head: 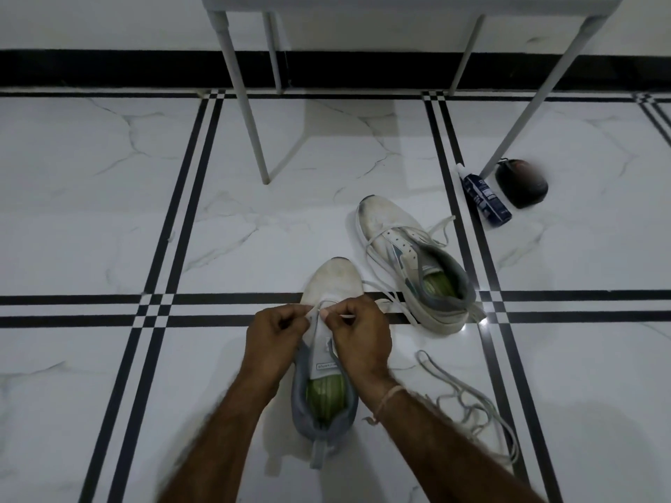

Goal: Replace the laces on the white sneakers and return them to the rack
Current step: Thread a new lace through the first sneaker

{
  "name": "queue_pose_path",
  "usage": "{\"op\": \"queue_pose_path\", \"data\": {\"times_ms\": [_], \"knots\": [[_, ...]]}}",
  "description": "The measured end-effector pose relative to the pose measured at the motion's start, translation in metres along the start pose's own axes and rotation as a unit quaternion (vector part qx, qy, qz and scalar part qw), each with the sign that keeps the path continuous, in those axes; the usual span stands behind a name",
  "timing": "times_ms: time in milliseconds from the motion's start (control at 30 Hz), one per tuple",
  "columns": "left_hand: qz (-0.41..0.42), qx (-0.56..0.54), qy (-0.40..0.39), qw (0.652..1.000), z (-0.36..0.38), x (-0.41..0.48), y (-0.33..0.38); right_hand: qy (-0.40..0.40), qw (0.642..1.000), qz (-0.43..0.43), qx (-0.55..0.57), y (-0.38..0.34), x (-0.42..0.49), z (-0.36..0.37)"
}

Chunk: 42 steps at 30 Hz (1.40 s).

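I am watching both hands working over the near white mesh sneaker with the grey collar (326, 361), standing on the marble floor with its toe pointing away. The left hand (277, 334) is pinching the upper's edge, and the right hand (357, 335) is pinching the thin white lace (343, 316) at the lowest eyelets. I am judging that the lace should be kept flat and its ends evened before climbing. A tangled greyish lace (468, 401) is lying to the right. Each shoe is holding a green insole. The second white sneaker (410, 263) is lying tilted, loosely laced. Farther off, a dark blue bottle (486, 197) is lying down; I cannot tell what it contains.
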<state>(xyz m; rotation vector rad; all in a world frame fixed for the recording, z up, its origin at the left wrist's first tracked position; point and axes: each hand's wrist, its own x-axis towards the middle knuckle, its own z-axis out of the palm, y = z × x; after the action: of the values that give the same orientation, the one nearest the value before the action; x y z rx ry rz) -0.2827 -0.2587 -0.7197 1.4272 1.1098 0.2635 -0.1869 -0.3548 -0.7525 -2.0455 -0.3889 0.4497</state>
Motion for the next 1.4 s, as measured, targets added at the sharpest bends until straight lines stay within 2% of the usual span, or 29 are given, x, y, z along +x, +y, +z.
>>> {"op": "queue_pose_path", "data": {"times_ms": [233, 367, 533, 733, 867, 1000, 1167, 1267, 1333, 1367, 1400], "knots": [[0.028, 0.002, -0.017, 0.999, -0.002, 0.000, -0.004, 0.008, 0.999, 0.036, 0.019, 0.001, 0.000, 0.000], [0.051, 0.016, -0.005, 0.999, -0.003, -0.001, -0.004, -0.013, 1.000, -0.009, 0.018, 0.002, -0.001, 0.000], [0.026, -0.003, -0.013, 1.000, -0.005, 0.001, -0.008, -0.046, 0.996, -0.081, 0.015, 0.008, 0.000, -0.002], [0.027, 0.000, -0.024, 0.999, -0.006, 0.003, -0.007, -0.039, 0.999, -0.030, -0.005, 0.004, 0.005, -0.001], [0.008, -0.042, -0.037, 0.998, -0.004, 0.003, -0.005, -0.036, 0.999, -0.021, -0.018, -0.001, 0.007, -0.001], [-0.024, -0.029, 0.029, 0.999, 0.008, 0.013, -0.002, -0.040, 0.999, -0.018, -0.004, -0.002, 0.007, -0.004], [-0.046, -0.027, 0.031, 0.998, 0.012, 0.025, -0.006, -0.099, 0.995, -0.031, 0.006, 0.007, 0.011, -0.012], [-0.073, -0.064, 0.029, 0.995, 0.008, 0.022, 0.005, -0.117, 0.993, -0.031, -0.012, 0.008, 0.012, -0.019], [-0.106, -0.147, 0.040, 0.983, -0.009, 0.027, 0.024, -0.121, 0.991, -0.045, -0.024, 0.007, 0.012, -0.022], [-0.126, -0.240, 0.036, 0.962, -0.023, 0.033, 0.034, -0.125, 0.990, -0.052, -0.030, 0.006, 0.012, -0.022], [-0.132, -0.376, 0.035, 0.916, -0.039, 0.038, 0.045, -0.131, 0.989, -0.055, -0.036, 0.005, 0.012, -0.023]]}}
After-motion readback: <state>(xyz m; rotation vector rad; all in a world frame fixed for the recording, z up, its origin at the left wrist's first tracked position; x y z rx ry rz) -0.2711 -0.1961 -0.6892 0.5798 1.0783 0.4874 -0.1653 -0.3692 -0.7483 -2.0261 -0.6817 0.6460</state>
